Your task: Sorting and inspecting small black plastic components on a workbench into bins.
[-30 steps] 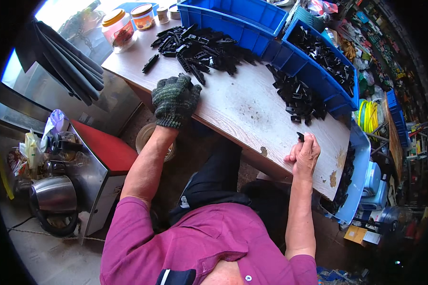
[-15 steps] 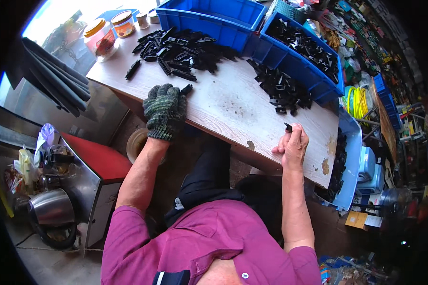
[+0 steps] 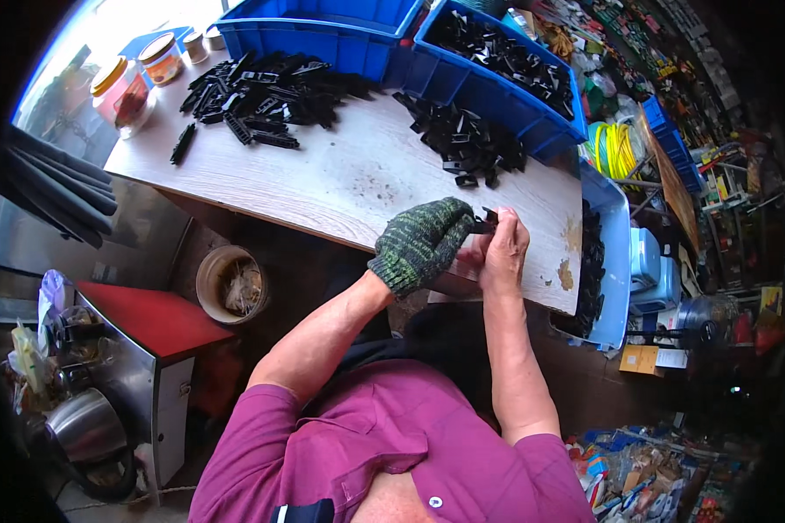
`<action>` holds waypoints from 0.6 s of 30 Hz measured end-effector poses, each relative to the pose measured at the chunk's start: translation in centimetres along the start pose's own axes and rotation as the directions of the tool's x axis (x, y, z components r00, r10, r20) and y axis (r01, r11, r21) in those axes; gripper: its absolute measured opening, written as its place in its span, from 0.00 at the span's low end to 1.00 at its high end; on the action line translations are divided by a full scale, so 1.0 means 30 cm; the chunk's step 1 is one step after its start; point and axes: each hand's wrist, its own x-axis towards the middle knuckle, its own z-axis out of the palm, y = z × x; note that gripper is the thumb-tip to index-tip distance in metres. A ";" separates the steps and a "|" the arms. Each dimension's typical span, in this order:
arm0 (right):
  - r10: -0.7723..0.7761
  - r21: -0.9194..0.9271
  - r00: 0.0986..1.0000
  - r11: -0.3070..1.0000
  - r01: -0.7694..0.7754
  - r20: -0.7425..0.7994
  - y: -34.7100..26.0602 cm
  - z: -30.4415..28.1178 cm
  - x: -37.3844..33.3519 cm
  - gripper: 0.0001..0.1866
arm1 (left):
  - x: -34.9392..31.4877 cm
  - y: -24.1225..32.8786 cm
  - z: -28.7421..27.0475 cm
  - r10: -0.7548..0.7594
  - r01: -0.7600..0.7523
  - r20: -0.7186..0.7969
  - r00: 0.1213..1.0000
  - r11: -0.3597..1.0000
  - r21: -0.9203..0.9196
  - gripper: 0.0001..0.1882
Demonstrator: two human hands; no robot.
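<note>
My left hand (image 3: 423,244), in a dark green knitted glove, is closed with its fingertips at a black plastic piece (image 3: 488,218). My bare right hand (image 3: 504,253) pinches at the same spot, thumb and fingers bent. The hands meet over the front edge of the table (image 3: 358,209); fingers and glove hide most of what they grip, and where one piece ends and another begins cannot be made out. A heap of long black plastic parts (image 3: 266,96) lies at the far left, one single long part (image 3: 182,144) beside it. Smaller black plastic clips (image 3: 475,144) are piled nearer my right hand.
Behind the heaps stand a blue bin (image 3: 314,39) and another blue bin (image 3: 497,61) full of black parts. Jars (image 3: 120,91) occupy the table's left corner. A light blue tub (image 3: 615,261) flanks the right edge. A bucket (image 3: 233,283) and red-topped cabinet (image 3: 148,314) sit at left.
My left hand has swung right from the table's left front edge to meet my right hand, bringing its black part along. The view has shifted, so the table appears further left.
</note>
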 end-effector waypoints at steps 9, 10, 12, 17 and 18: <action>-0.150 -0.106 0.989 0.983 0.150 0.005 0.015 -0.010 0.010 0.14 | 0.014 0.016 0.071 -0.112 0.103 -0.165 0.980 0.993 -0.062 0.11; -0.245 -0.168 0.969 0.957 0.237 -0.025 0.020 -0.011 0.015 0.15 | 0.013 0.030 0.095 -0.111 0.102 -0.162 0.980 0.993 -0.065 0.11; -0.319 -0.225 0.948 0.924 0.308 -0.009 0.047 -0.037 0.043 0.15 | 0.019 0.070 0.142 -0.161 0.128 -0.262 0.952 0.982 -0.138 0.13; -0.284 -0.303 0.959 0.913 0.274 0.013 0.062 -0.106 0.044 0.11 | 0.024 0.099 0.175 -0.228 0.209 -0.153 0.962 0.969 -0.129 0.16; -0.287 -0.304 0.958 0.911 0.278 0.015 0.065 -0.098 0.046 0.11 | 0.022 0.089 0.175 -0.226 0.207 -0.156 0.962 0.970 -0.130 0.16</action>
